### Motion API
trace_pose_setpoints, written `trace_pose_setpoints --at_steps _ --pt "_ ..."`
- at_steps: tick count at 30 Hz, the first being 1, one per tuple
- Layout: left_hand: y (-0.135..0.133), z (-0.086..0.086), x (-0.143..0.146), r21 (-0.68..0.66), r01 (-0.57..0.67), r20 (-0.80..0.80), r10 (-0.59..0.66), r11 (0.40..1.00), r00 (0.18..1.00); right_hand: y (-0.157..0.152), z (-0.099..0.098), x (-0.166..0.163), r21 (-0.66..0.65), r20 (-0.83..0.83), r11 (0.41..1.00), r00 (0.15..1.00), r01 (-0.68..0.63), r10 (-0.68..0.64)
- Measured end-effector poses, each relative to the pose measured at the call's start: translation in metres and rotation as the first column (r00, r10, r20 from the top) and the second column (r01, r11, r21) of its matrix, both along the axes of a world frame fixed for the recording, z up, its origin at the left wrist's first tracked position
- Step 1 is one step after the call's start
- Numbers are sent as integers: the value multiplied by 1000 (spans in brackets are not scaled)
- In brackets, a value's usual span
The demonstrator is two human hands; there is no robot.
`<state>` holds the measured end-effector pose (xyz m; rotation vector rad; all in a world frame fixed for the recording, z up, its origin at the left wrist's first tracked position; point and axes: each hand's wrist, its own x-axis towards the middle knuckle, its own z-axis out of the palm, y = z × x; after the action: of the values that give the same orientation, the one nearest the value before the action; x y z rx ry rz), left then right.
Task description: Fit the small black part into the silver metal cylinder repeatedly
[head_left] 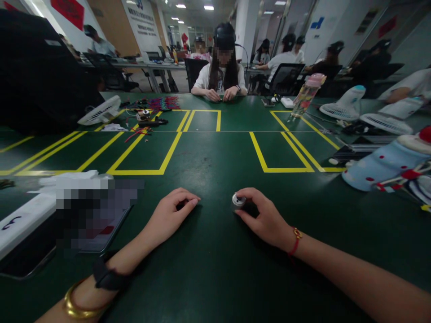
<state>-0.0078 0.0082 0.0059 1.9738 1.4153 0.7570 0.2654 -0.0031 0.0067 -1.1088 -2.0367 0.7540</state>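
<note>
Between the thumb and index finger of my right hand [261, 216] is a small silver metal cylinder [238, 201], with a raised ring and a dark hole on its top face. It looks upright, at or just above the green table. My left hand [175, 210] rests to the left of it, apart from the cylinder. Its fingers are curled and the thumb meets the index finger in a pinch. Whether something tiny sits between those fingertips cannot be made out.
A phone [109, 224] and a white box-like object [27, 215] lie at left. Wires [164, 103] and small parts sit farther back. To the right are a blue bottle [380, 163], fans [346, 105] and a clear bottle [306, 96]. A person [220, 72] works opposite.
</note>
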Motion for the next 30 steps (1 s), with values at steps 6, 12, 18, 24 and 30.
trace_pose_setpoints --at_steps 6,12,18,24,30 --pt "-2 21 37 68 48 14 -49 997 999 0 -7 3 -32 -7 999 1000 -9 8" --pt "1 40 80 215 175 -62 -166 961 984 1 -12 2 -60 -56 998 998 23 -27" --pt "8 37 71 159 101 67 -113 982 991 1 -6 10 -9 52 1000 998 27 -26" --pt "5 9 76 84 153 -187 -135 985 973 -1 -5 14 12 72 998 995 65 -66" --pt "6 6 74 57 156 -108 -150 986 983 3 -2 20 -14 12 994 994 113 -113"
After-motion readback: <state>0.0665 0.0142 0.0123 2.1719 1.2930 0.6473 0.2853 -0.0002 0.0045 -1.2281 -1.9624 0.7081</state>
